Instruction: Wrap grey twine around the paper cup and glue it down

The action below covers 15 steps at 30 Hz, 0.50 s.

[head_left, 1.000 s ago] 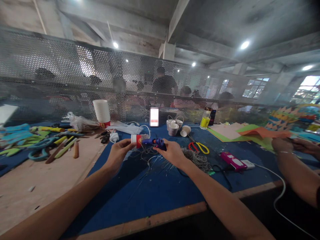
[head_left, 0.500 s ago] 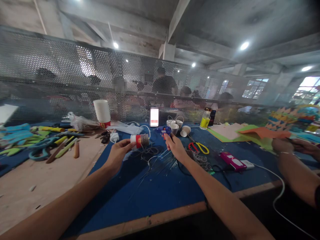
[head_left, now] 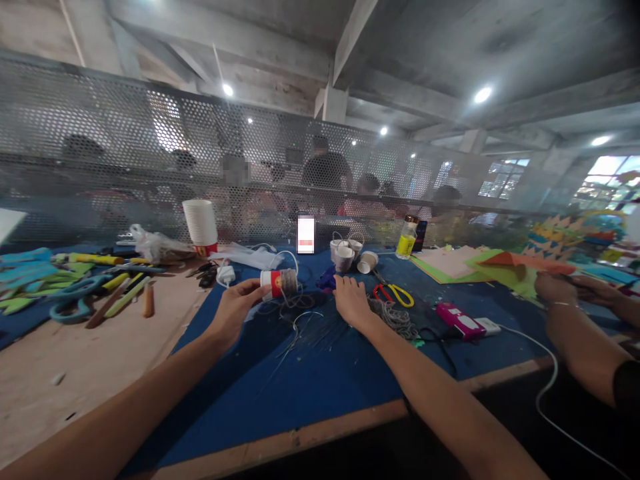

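My left hand [head_left: 234, 308] grips a red and white paper cup [head_left: 269, 285] lying on its side. Grey cord [head_left: 289, 283] is wound round one end of the cup, and a loose strand trails onto the blue table. My right hand [head_left: 353, 301] has its fingers curled over a blue-purple glue gun [head_left: 327, 279], low at the tabletop; much of the gun is hidden by the hand. Beside the right wrist lies a heap of grey cord [head_left: 397, 319]. Thin clear strands [head_left: 313, 333] are spread between my hands.
Red-and-yellow-handled scissors [head_left: 400, 295], small cord-wrapped cups [head_left: 344, 257] and a yellow bottle [head_left: 406, 239] stand or lie beyond my right hand. Stacked paper cups [head_left: 199, 223] and blue scissors [head_left: 75, 300] are left. Another person's hands [head_left: 557, 290] handle orange paper at right.
My right hand has lowered the glue gun toward the tabletop and turned knuckles-up over it. The left hand still holds the cup in nearly the same place. The view has shifted slightly.
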Available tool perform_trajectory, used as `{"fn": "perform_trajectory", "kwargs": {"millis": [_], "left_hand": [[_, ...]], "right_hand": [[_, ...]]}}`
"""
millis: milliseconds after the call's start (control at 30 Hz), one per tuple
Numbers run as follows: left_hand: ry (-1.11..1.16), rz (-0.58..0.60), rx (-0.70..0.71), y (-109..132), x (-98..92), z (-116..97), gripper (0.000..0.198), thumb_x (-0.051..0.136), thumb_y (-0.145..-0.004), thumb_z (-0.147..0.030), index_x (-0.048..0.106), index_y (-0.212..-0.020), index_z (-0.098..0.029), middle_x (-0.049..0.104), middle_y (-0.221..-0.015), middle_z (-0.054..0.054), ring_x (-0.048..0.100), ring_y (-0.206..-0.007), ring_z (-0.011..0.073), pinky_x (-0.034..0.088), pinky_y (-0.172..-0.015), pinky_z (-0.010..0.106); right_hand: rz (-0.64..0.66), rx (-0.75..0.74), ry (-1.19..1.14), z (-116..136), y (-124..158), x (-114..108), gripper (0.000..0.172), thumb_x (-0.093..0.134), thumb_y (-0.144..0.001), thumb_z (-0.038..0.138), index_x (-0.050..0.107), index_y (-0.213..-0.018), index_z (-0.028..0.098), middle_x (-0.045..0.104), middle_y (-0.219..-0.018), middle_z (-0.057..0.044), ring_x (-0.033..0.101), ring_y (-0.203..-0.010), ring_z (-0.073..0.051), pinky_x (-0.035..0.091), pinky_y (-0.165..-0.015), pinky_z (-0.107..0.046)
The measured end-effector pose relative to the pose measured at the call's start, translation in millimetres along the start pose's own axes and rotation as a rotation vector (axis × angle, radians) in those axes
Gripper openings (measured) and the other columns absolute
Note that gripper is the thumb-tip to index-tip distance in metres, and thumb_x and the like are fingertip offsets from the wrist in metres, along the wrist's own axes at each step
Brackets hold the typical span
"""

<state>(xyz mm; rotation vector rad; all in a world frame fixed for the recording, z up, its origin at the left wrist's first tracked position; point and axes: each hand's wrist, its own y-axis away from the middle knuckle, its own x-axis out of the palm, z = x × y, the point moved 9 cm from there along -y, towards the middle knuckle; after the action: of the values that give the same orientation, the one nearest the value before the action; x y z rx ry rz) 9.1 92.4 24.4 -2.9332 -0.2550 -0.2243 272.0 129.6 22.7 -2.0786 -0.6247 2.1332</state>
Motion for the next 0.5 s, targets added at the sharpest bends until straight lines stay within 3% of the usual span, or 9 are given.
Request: {"fn": "perform_trajectory", "kwargs": {"millis": [200,333,500], "left_hand": [[0.014,0.018,-0.010,3,4.1,-2,0.037,0.093,-0.059,-0.042,0.081,-0.083,-0.016,0.077,-0.081,0.006,0.066,-0.074,0.0186,0.052,-0.074,0.030],[0.028,0.039,-0.013,4,6.0,-2,0.037,0.094,-0.060,-0.040,0.081,-0.084,-0.016,0.078,-0.083,0.006,0.067,-0.076,0.0189,0.053,-0.076,0.030],[0.049,0.043,-0.025,4,6.4,2,0.037,0.093,-0.062,-0.040,0.081,-0.086,-0.015,0.080,-0.087,0.008,0.070,-0.078,0.0205,0.055,-0.077,0.032]], "right_hand": [[0.016,-0.050,0.056,5,2,4,0.041,0.041,-0.103,0.009,0.056,-0.141,0.012,0.068,-0.126,-0.020,0.059,-0.116,-0.031,0.042,-0.094,-0.044],[0.004,-0.071,0.060,7,3,2,0.033,0.047,-0.104,0.016,0.061,-0.134,0.014,0.068,-0.123,-0.018,0.059,-0.113,-0.031,0.041,-0.093,-0.044],[-0.195,-0.078,-0.097,12,4,-31,0.028,0.055,-0.106,0.036,0.066,-0.124,0.018,0.067,-0.121,-0.014,0.057,-0.115,-0.029,0.040,-0.095,-0.041]]}}
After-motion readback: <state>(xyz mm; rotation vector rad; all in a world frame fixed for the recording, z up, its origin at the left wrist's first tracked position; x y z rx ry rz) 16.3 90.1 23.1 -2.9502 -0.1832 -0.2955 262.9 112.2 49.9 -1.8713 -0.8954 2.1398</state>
